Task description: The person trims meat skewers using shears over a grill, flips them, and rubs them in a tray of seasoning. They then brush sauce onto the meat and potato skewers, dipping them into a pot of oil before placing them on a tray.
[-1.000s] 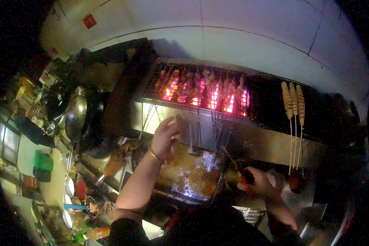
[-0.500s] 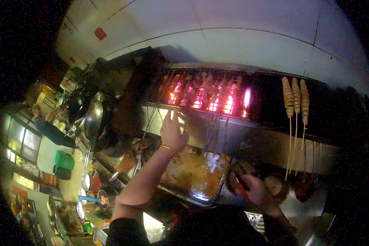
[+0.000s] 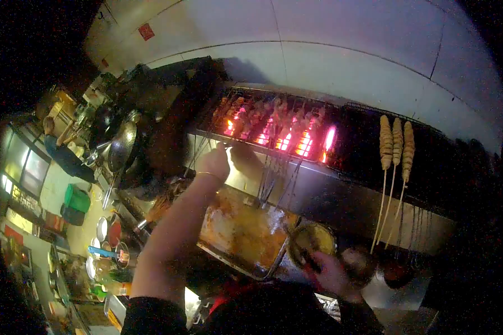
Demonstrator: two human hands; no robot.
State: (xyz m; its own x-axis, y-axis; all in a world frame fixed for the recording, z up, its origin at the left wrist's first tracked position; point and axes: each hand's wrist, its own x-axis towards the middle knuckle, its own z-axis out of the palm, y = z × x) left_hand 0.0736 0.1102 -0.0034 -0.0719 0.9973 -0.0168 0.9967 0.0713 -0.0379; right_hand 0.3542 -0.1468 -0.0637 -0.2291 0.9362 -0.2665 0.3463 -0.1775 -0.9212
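Observation:
My left hand [image 3: 213, 163] is at the front edge of the lit grill [image 3: 341, 184], fingers curled in among the skewer handles. What it grips is hidden. Meat skewers [image 3: 279, 120] lie side by side over the glowing coals, their thin metal handles [image 3: 279, 181] sticking out over the front. At the lower right, my right hand [image 3: 332, 274] is closed on a dark-handled tool [image 3: 312, 262]. The tool's lower end is over a round bowl [image 3: 318, 237] of yellowish contents, and its kind does not show.
A greasy metal tray [image 3: 246, 229] sits below the grill. Three spiral-cut skewers [image 3: 397, 145] rest on the grill's dark right part. Woks [image 3: 123, 146] stand on the left, with another person's arm [image 3: 67, 159] beyond. Small bowls [image 3: 102, 229] line a counter.
My left hand has drawn down and left, its spread fingers now curled. My right hand has shifted left and down, bringing the tool over the bowl. The whole view has tilted slightly.

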